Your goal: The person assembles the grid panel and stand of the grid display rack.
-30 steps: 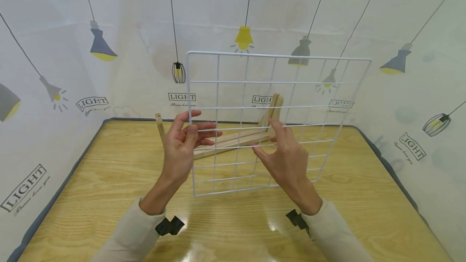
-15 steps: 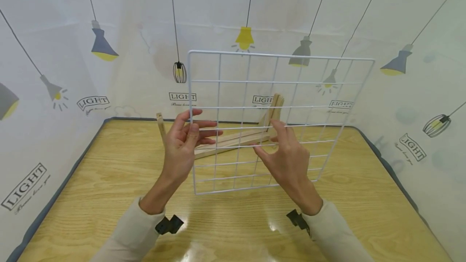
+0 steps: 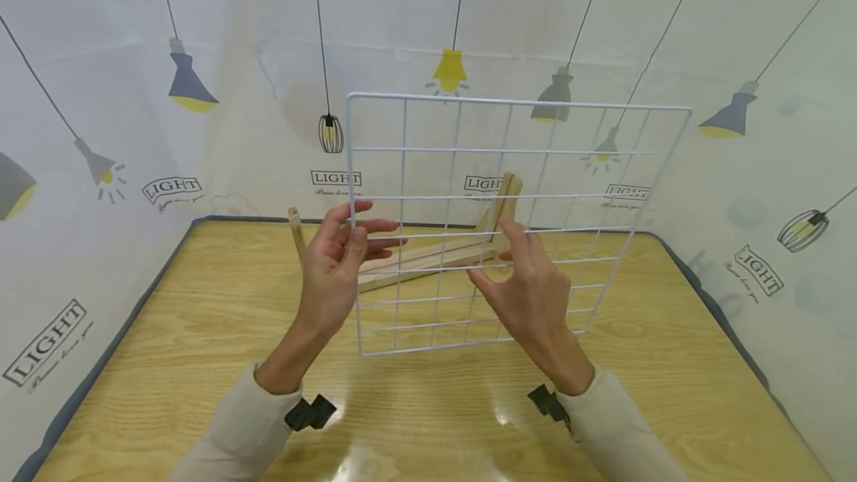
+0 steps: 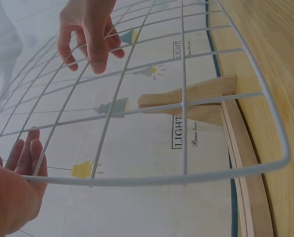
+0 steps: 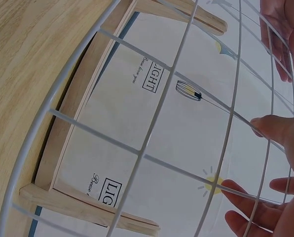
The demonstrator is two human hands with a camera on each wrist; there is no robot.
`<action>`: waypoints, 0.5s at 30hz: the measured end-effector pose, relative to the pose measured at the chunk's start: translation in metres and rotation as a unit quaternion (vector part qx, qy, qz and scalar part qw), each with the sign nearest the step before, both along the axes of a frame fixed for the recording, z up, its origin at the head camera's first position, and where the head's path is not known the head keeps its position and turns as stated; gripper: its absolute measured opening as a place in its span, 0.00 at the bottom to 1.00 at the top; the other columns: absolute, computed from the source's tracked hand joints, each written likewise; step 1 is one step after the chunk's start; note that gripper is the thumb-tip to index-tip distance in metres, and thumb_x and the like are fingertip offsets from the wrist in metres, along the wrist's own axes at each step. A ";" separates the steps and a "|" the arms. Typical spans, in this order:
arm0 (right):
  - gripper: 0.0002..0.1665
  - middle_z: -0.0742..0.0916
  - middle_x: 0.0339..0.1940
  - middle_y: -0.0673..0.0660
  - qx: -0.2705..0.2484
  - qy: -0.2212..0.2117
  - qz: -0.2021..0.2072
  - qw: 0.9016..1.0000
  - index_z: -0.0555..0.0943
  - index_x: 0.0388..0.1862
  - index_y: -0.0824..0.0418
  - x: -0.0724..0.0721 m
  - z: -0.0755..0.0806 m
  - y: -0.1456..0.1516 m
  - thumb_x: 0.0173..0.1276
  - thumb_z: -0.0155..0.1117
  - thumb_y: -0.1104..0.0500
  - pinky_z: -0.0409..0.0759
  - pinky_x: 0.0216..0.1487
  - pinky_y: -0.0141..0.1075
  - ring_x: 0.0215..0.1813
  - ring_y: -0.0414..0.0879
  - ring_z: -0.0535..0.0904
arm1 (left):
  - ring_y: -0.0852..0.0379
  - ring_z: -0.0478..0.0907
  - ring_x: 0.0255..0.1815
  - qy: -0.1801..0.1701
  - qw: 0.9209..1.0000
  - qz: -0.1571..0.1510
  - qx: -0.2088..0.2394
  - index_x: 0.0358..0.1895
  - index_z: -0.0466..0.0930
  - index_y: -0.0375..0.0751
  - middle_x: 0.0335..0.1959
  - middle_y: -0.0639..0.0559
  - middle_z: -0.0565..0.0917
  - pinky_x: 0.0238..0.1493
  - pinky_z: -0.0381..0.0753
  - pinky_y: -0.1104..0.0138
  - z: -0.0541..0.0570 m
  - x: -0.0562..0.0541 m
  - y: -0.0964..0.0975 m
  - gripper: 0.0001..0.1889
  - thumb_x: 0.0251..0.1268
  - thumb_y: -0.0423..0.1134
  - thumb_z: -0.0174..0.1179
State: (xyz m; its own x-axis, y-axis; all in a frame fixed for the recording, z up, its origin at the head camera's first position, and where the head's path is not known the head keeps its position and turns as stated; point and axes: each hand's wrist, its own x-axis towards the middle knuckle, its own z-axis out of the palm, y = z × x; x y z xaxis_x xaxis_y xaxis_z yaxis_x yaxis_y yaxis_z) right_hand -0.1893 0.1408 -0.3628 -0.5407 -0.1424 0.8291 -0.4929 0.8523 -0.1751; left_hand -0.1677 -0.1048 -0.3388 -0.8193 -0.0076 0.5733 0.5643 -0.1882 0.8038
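Walls: printed sheeting (image 3: pixel 100 95) with hanging-lamp drawings and "LIGHT" lettering, rising on three sides beyond the fingertips.

Table (image 3: pixel 201 333): wood-grain top with a dark edge, below both hands.

Grid (image 3: pixel 495 222): white wire panel, held upright and clear of the table between the two hands, its lower edge above the tabletop. As a judgement: the grid is lifted and steadied, not yet set on or against anything.

Frame (image 3: pixel 428 255): pale wooden piece with two upright ends, lying on the table beyond the fingertips, seen through the grid; it touches neither hand. It is the only thing in the grid's way on the far side.

Left hand (image 3: pixel 335 266): fingers (image 3: pixel 375 227) nearly straight and spread, thumb in front, lightly pinching the grid's left edge wire.

Right hand (image 3: pixel 532 288): thumb and fingers (image 3: pixel 515 233) spread, tips on the wires in the grid's lower middle.

Wrist mounts (image 3: pixel 311 413): black, at both sleeve cuffs.
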 end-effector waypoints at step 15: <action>0.45 0.85 0.33 0.61 0.000 -0.003 -0.010 1.000 0.76 0.57 0.64 0.001 0.000 0.002 0.41 0.86 0.49 0.63 0.10 0.36 0.25 0.53 0.85 | 0.55 0.87 0.45 -0.003 1.000 -0.003 -0.013 0.64 0.68 0.38 0.48 0.45 0.85 0.46 0.85 0.64 -0.001 -0.001 -0.005 0.15 0.79 0.29 0.45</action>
State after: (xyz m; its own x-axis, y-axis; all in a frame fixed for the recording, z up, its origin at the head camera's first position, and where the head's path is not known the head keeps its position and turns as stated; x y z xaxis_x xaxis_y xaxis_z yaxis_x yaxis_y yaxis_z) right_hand -0.1887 0.1429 -0.3631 -0.5486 -0.1315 0.8257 -0.4754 0.8615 -0.1786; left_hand -0.1692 -0.1101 -0.3399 -0.8222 0.0113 0.5692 0.5592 -0.1709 0.8112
